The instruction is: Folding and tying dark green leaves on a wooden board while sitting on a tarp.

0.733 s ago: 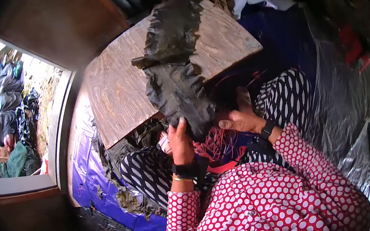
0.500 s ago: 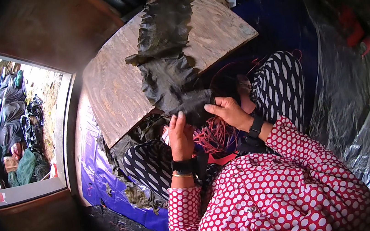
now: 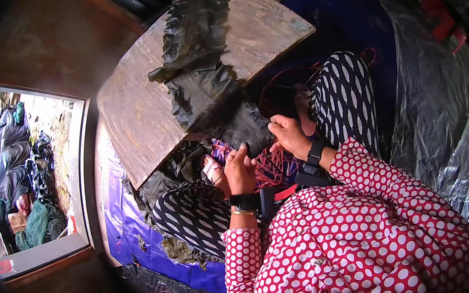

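Note:
A long dark strip of kelp (image 3: 196, 46) with ruffled edges lies down the middle of a wooden board (image 3: 142, 111), its near end hanging off over my lap. My left hand (image 3: 240, 172) is closed at the lower left of that end, thumb raised against it. At the right edge, my right hand (image 3: 292, 137) pinches the kelp with curled fingers. Just under the hands is a tangle of thin red strings (image 3: 272, 171). The fingertips behind the kelp are partly hidden.
My bent legs in patterned trousers (image 3: 345, 97) flank the strings. More dark kelp pieces (image 3: 170, 175) lie under the board's near edge. Blue sheeting (image 3: 203, 276) spreads beneath, with clear plastic sheeting (image 3: 444, 138) at right. A window-like opening (image 3: 32, 171) is at the left.
The near end of the kelp has gone from spread flat between my hands to folded downward. My left hand has shifted right and toward me; my right fingers have curled in more.

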`<state>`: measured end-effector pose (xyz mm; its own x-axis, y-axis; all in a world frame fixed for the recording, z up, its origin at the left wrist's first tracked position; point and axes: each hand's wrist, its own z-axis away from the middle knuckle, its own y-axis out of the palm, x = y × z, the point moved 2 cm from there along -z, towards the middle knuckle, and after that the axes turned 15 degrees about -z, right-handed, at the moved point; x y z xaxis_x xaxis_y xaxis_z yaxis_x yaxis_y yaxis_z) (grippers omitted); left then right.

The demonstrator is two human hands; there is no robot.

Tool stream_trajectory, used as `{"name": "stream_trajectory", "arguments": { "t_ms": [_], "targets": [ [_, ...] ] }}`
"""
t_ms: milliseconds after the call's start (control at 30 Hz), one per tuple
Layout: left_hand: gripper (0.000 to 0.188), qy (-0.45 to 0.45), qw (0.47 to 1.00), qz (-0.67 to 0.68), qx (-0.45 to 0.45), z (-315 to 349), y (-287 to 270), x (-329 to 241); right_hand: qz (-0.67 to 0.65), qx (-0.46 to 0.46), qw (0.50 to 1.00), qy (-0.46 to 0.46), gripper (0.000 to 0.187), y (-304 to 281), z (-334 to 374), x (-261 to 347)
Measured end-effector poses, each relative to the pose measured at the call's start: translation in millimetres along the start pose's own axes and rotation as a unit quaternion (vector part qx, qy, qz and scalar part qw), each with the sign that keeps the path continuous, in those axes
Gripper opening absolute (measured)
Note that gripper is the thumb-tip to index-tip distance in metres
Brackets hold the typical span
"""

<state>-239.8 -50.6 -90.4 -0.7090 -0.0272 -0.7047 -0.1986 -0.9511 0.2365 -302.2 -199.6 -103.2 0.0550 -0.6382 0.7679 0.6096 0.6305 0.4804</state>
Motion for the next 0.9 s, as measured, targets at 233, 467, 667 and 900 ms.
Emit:
{"name": "stream_trajectory", "arguments": {
  "t_ms": [233,467,667,900],
  "targets": [
    [0.015,0.121,0.989,-0.053,0.072,-1.6,47.1,-21.7,-0.147,0.021,0.989,0.002,0.015,-9.0,2.5,9.7],
    [0.011,0.055,0.998,0.045,-0.002,-8.3,3.5,14.9,-0.201,0.033,0.977,0.069,0.01,-1.5,3.4,-6.6],
    [0.016,0.074,0.994,0.078,0.008,-8.7,-5.9,10.3,-0.233,0.021,0.967,0.106,0.007,-3.6,0.4,-24.1],
    [0.024,0.077,0.992,0.097,0.015,-10.3,-17.5,18.8,-0.174,0.039,0.968,0.174,0.009,-1.2,-3.6,-30.9]
  ]
}}
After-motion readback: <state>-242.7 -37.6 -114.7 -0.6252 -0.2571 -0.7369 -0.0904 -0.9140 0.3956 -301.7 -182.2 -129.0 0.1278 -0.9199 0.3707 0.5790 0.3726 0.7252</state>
